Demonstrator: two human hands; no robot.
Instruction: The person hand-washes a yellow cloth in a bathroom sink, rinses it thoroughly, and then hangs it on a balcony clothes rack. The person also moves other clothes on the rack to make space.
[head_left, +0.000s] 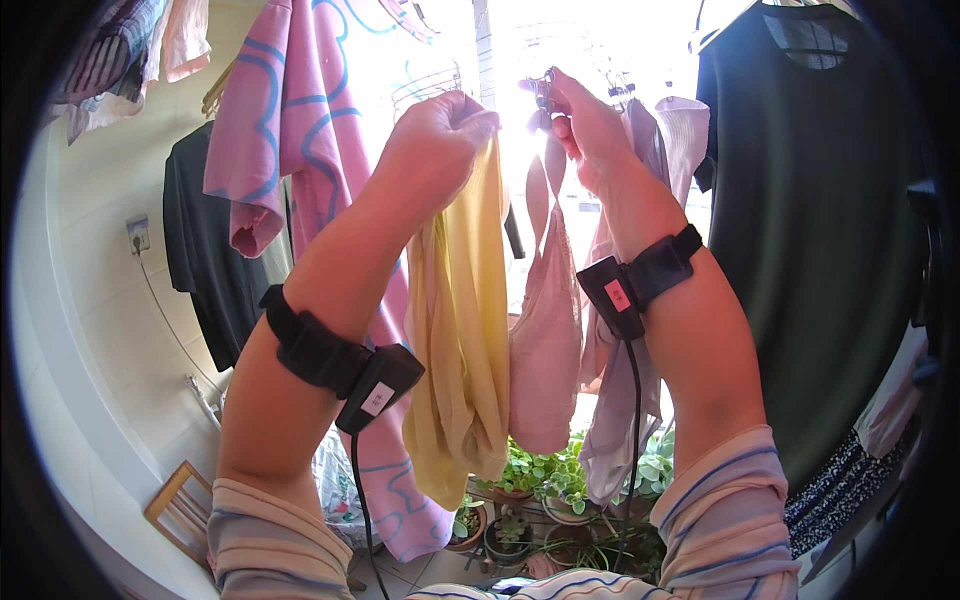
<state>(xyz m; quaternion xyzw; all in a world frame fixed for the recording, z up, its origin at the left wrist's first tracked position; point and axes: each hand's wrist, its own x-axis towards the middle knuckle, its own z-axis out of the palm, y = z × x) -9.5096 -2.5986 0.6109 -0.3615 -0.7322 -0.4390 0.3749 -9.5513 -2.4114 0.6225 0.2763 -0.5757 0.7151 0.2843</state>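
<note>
My left hand (442, 142) is raised at the middle of the view, its fingers closed at the top edge of a yellow cloth garment (480, 315), which hangs down in folds. To the right, my right hand (589, 131) pinches a small hanging clip (541, 94) at head height. Just below that clip, a pale pink garment (547, 360) with thin twisted straps hangs beside the yellow one. Strong light from behind washes out the upper clips and the hanger they belong to.
A pink garment with blue curved lines (315, 135) hangs at left, a dark sleeveless top (802, 225) at right. Greyish-mauve cloth (607, 450) hangs behind my right forearm. Potted plants (562, 472) stand low ahead. A wooden slatted chair (180, 510) and a plugged socket (139, 232) are at left.
</note>
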